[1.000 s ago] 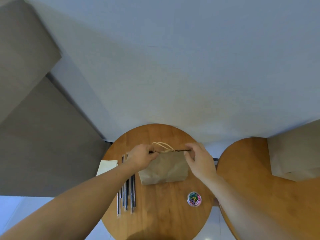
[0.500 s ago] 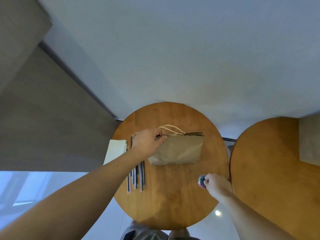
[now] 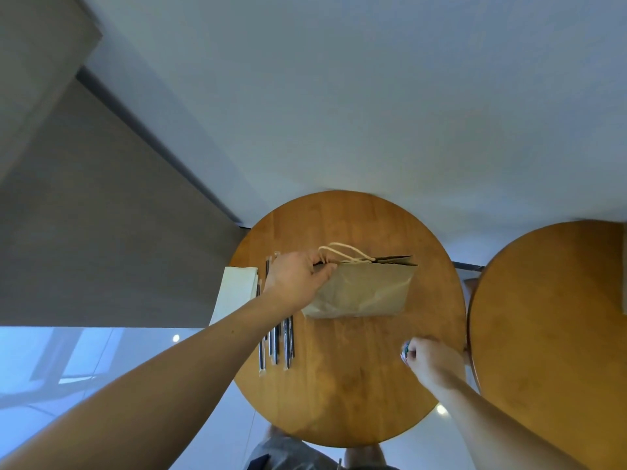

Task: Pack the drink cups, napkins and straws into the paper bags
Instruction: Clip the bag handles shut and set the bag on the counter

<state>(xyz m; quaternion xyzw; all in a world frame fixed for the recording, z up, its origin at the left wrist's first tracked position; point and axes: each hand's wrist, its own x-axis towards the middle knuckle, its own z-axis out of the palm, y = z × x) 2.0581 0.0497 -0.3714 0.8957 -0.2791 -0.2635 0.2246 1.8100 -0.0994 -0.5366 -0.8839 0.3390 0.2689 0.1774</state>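
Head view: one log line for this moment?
left hand: holds paper bag at mouth | right hand: grips drink cup, outside bag | straws, napkins: unpacked, left of bag

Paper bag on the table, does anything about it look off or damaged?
Somewhat. The bag is creased across its front and its mouth is only a narrow slit, so it looks barely open. The left hand grips one top corner. No tear or spill shows.
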